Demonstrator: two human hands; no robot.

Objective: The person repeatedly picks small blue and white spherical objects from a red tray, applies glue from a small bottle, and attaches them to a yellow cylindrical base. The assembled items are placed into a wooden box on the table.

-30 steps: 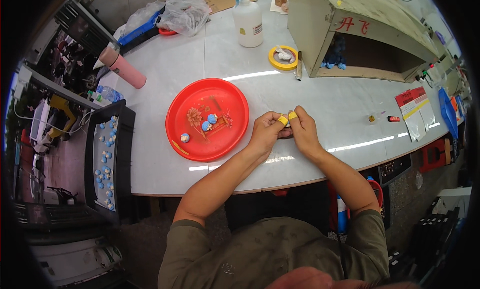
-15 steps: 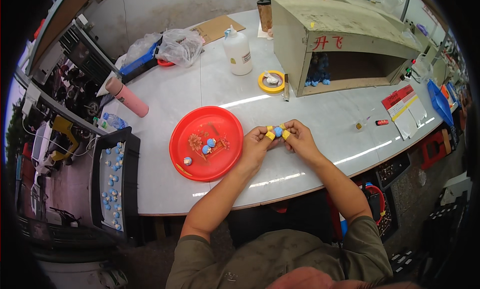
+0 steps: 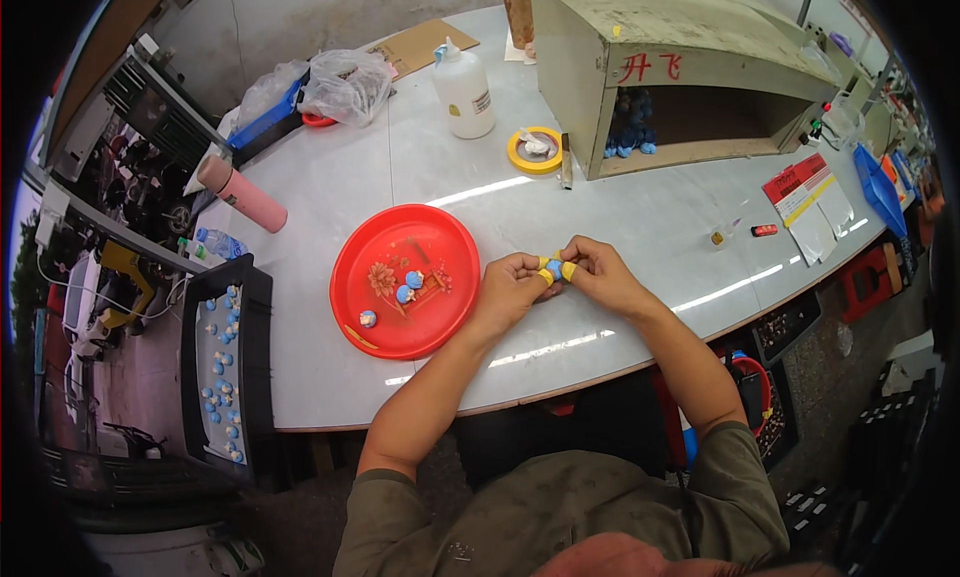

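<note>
Over the table, right of the red plate, my two hands meet around a small blue ball-shaped piece (image 3: 555,268). My left hand (image 3: 517,285) pinches it from the left, and my right hand (image 3: 598,273) grips its right side. Yellow tape or finger covers wrap the thumbs and index fingertips. The fingers hide much of the piece, so its details cannot be made out. On the round red plate (image 3: 436,339) lie several small blue-and-white pieces (image 3: 405,294), two together near the middle and one by the left rim.
A black tray (image 3: 262,367) at the left holds several blue-and-white pieces. Farther back are a pink flask (image 3: 243,193), a white squeeze bottle (image 3: 464,95) and a yellow tape roll (image 3: 533,164). A box-like shelf (image 3: 690,163) contains blue pieces; papers (image 3: 812,217) lie right.
The view has shifted slightly, moving the table's contents a little left and up. My fingers have closed in more around the blue piece, which both hands still hold.
</note>
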